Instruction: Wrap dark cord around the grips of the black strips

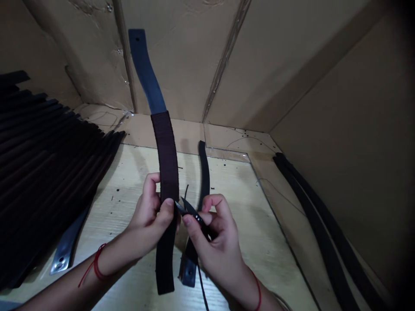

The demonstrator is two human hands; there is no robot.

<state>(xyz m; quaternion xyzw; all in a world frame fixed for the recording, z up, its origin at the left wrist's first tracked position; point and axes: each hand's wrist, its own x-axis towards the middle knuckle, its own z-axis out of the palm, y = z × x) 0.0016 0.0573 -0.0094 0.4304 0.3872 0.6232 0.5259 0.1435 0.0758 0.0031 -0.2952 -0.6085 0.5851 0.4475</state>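
Observation:
My left hand (146, 218) is closed around a long curved strap (167, 149), its thumb pressed on the front. The strap has a bare dark blue-grey upper end with a small hole, a dark brown ribbed wrap along the middle and a black lower end. In my right hand (218, 237) is a pair of thread snips (193, 214), partly hidden by the fingers. Their blades are parted, with the tips at the strap's right edge beside my left thumb. A thin dark cord (202, 283) hangs below my right hand.
A second dark strap (204, 168) lies behind my hands on the pale wood-grain table (256, 216). Many dark straps (48, 172) are stacked at the left. Two long black strips (314, 224) lie at the right. Cardboard walls (181, 56) enclose the table; loose threads and dark scraps are scattered about.

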